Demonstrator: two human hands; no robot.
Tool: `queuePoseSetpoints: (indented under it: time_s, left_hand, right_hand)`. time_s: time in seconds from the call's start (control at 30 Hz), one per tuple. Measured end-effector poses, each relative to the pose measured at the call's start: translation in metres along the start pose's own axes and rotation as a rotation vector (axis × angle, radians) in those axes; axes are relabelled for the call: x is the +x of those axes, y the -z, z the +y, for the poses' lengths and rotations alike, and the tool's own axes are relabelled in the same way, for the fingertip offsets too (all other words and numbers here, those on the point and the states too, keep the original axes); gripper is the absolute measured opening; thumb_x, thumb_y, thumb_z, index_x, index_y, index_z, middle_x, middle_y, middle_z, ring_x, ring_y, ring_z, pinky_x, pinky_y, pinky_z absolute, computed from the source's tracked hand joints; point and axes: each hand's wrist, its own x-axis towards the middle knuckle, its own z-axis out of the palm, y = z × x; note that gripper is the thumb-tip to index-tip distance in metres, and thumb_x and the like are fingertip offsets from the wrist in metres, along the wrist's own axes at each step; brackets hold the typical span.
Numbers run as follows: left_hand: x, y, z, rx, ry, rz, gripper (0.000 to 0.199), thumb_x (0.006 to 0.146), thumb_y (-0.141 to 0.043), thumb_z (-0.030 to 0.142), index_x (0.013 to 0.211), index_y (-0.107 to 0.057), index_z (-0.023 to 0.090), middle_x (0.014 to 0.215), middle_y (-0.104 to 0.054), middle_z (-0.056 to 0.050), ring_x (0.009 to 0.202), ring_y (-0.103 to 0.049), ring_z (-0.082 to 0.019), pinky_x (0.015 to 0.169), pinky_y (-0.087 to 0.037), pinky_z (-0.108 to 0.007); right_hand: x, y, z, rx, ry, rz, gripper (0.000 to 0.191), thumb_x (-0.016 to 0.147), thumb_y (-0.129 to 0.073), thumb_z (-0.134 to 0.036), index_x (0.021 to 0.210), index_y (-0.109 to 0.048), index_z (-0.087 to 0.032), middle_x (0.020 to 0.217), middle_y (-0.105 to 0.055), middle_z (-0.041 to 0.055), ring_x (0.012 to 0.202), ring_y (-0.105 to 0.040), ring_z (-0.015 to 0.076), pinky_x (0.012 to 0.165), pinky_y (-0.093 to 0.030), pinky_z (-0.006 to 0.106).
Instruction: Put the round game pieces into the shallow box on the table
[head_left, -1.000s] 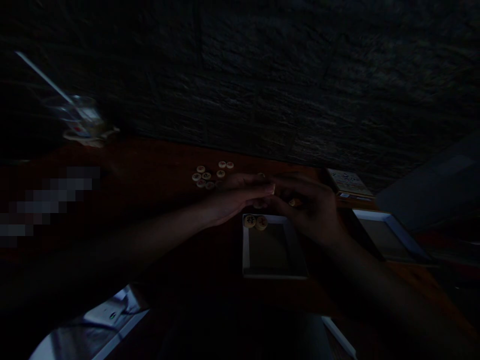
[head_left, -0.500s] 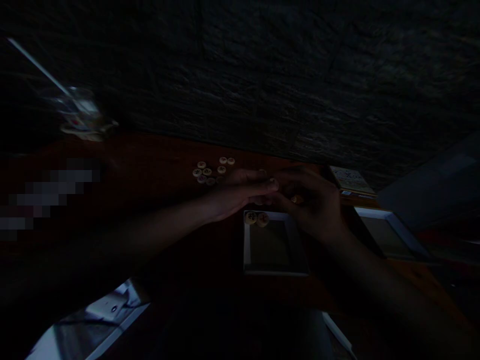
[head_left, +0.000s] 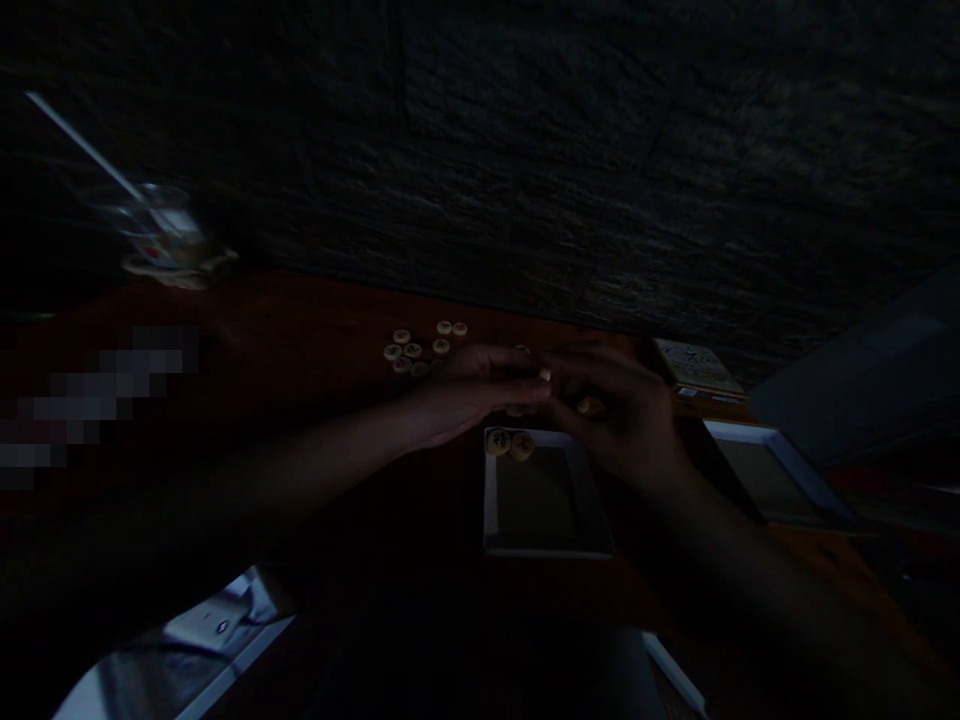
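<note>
In the dark head view, my left hand (head_left: 469, 395) and my right hand (head_left: 626, 415) meet above the table. Between their fingertips a small pale xiangqi piece (head_left: 545, 375) shows edge-on, pinched by both hands. Another xiangqi piece (head_left: 591, 405) shows beneath the curled fingers of my right hand; whether it is held there cannot be made out. Just below the hands, two round pieces marked with characters, one black (head_left: 499, 441) and one red (head_left: 522, 445), sit at the far edge of a shallow open box (head_left: 491, 510). Further pieces are partly hidden behind my left hand.
Several xiangqi pieces (head_left: 412, 350) lie loose on the reddish table (head_left: 315, 320). A cup with a straw (head_left: 169, 225) stands at the left back. At right are a patterned box (head_left: 697, 365) and an open tray-like lid (head_left: 765, 470). A stone wall (head_left: 480, 150) borders the table.
The piece at the fingertips has turned from showing its face to nearly edge-on. My right fingers have closed in on it beside my left thumb. The view has shifted slightly.
</note>
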Motion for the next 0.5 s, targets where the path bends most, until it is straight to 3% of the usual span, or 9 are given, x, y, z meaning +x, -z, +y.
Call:
queuePoseSetpoints:
  time_s: [0.27,0.5]
  left_hand:
    - [-0.0004,-0.0013,0.0008,-0.023,-0.011,0.018,0.026,0.071,-0.089,0.016,0.093,-0.076,0.012,0.087,-0.074,-0.004,0.079,-0.07,-0.013,0.08,-0.053,-0.03]
    - [0.0009,-0.0008,-0.0004,-0.017,-0.019,0.007,0.025,0.076,-0.089,0.026,0.092,-0.077,0.01,0.091,-0.076,-0.007,0.082,-0.071,-0.015,0.082,-0.053,-0.031]
  right_hand:
    - [0.0002,0.0034,-0.002,-0.108,0.063,0.005,0.03,0.09,-0.074,-0.023,0.12,-0.076,-0.026,0.112,-0.073,0.0089,0.097,-0.07,0.023,0.074,-0.059,0.034]
    - [-0.0002,0.0025,-0.0027,-0.07,0.082,0.0,0.031,0.091,-0.074,-0.018,0.121,-0.076,-0.024,0.115,-0.075,0.0093,0.095,-0.072,0.0208,0.075,-0.06,0.032]
